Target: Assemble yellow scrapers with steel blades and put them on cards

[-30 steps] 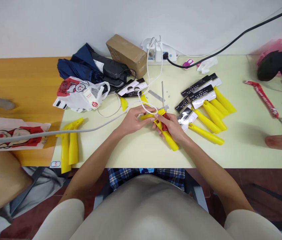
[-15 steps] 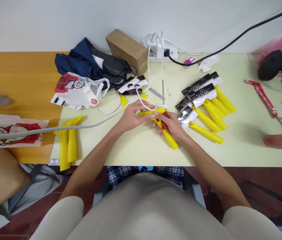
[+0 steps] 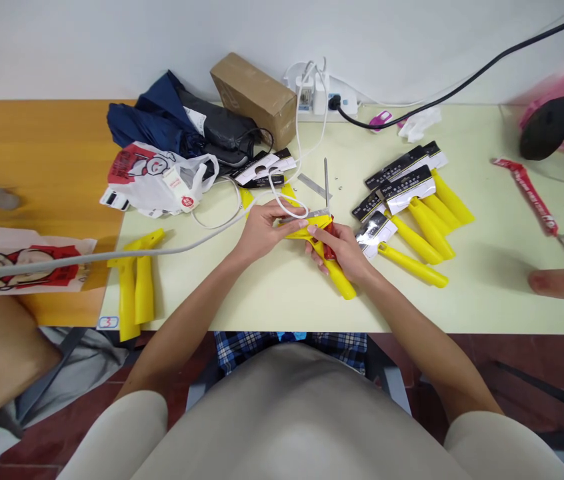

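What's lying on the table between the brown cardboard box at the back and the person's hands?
In the head view, between the brown cardboard box and the hands lie black-and-white packaging cards and a looping white cable.

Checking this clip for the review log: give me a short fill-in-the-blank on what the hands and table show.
1. The right hand grips a scraper handle coloured ____.
2. The left hand steadies the scraper's head beside a looped white ____.
3. The packaged scrapers lie to the ____ of both hands.
4. The cardboard box sits at the table's ____ edge, by the power strip.

Missing words: yellow; cable; right; far
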A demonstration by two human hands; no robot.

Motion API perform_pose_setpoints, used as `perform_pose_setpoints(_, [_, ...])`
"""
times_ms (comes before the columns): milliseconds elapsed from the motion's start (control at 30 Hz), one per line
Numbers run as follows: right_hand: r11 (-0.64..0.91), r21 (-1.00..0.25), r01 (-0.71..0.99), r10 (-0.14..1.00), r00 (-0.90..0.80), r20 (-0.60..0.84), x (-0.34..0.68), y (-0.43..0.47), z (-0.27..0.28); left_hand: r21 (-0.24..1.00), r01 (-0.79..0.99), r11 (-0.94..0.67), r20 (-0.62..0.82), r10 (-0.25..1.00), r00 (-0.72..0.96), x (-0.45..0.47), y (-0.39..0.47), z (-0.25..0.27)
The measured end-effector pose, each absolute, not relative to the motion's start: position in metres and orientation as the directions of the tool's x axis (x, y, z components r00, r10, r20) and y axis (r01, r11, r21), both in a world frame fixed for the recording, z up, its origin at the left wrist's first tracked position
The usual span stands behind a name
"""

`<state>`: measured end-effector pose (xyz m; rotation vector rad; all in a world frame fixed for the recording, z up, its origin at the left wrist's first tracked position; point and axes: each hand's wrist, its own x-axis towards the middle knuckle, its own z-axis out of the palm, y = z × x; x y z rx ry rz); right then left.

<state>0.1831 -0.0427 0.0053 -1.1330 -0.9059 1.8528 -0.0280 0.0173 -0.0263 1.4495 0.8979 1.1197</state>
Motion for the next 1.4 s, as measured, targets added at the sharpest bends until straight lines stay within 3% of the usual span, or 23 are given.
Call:
perform_pose_setpoints(433, [-0.437,-0.864,-0.251,0.882,-0.307,-0.357,0.183,-0.045,-0.004,0.984,-0.138,-0.114,0.128,0.988,0.092,-0.004,-0.006,-0.026])
perform_pose_setpoints(900, [-0.435,-0.843,-0.315,0.888,-0.303,-0.345,0.182,-0.044,0.000,0.983,-0.107,-0.152,0.166,0.976,0.144,-0.013,-0.001,-0.015])
perform_pose_setpoints(1200, [-0.424,-0.846,-0.323,0.896,-0.284,-0.341,0.181,-0.046,-0.003,0.972,-0.217,0.090,-0.086,0.996,0.026,0.001,-0.013,-0.018])
perform_pose_setpoints(1400, [-0.403,-0.846,-0.348,0.908,-0.267,-0.323,0.178,-0.048,-0.006,0.988,-0.103,-0.117,0.123,0.991,0.054,-0.002,-0.013,-0.022])
